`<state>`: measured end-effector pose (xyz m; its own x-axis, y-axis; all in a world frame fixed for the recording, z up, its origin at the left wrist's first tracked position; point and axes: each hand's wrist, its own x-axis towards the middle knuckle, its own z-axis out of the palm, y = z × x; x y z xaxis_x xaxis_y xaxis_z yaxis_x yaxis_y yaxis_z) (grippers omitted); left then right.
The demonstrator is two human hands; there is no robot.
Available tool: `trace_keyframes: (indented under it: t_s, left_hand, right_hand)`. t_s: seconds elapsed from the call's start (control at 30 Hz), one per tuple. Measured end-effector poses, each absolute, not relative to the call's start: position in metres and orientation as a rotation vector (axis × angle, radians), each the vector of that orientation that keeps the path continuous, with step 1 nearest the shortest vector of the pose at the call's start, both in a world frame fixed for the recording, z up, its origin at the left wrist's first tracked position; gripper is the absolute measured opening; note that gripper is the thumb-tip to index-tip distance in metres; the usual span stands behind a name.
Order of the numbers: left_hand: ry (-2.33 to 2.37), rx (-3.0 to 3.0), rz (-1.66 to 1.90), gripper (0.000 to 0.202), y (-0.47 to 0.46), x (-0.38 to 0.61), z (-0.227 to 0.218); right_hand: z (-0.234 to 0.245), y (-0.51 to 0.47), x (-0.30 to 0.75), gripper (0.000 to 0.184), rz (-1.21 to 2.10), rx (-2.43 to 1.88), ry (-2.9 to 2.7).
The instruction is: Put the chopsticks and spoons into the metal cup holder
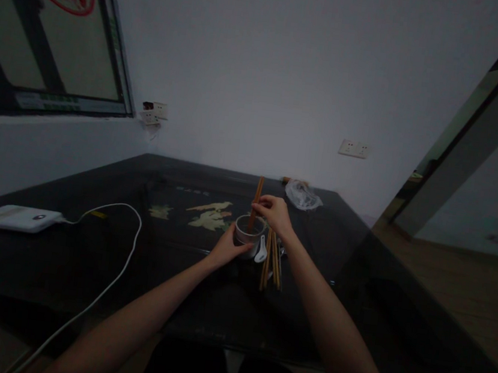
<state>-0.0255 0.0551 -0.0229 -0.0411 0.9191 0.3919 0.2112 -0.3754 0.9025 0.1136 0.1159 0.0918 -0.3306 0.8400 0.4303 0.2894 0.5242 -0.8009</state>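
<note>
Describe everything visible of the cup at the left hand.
The cup is round and open-topped, greyish-white with a pale rim; its material is unclear in the dim light. It stands roughly upright on the dark table. The left hand grips its left side, thumb across the front. Chopsticks held by the right hand reach down into it. A white spoon sits close on its right.

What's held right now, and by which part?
Left hand: pale round cup, by its outer side. Right hand: slim brown chopsticks, pinched partway down, lower ends inside the cup.
</note>
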Motion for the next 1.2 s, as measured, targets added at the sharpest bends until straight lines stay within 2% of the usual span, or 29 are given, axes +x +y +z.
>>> trace_keyframes:
  t_s: [0.4, 0.73, 1.2]
  left_hand:
    - [1.164, 1.626, 1.48, 0.068, 0.056, -0.027, -0.025]
    - [1.167, 1.63, 1.465, 0.065, 0.053, -0.026, -0.02]
    - [1.167, 1.623, 1.469, 0.066, 0.054, -0.027, -0.022]
  right_hand:
    - [0.084, 0.13, 0.11, 0.006, 0.859, -0.965, -1.884]
    - [0.082, 0.14, 0.109, 0.01, 1.044, -0.962, -1.799]
    - [0.082, 0.152, 0.104, 0.011, 1.049, -1.035, -1.836]
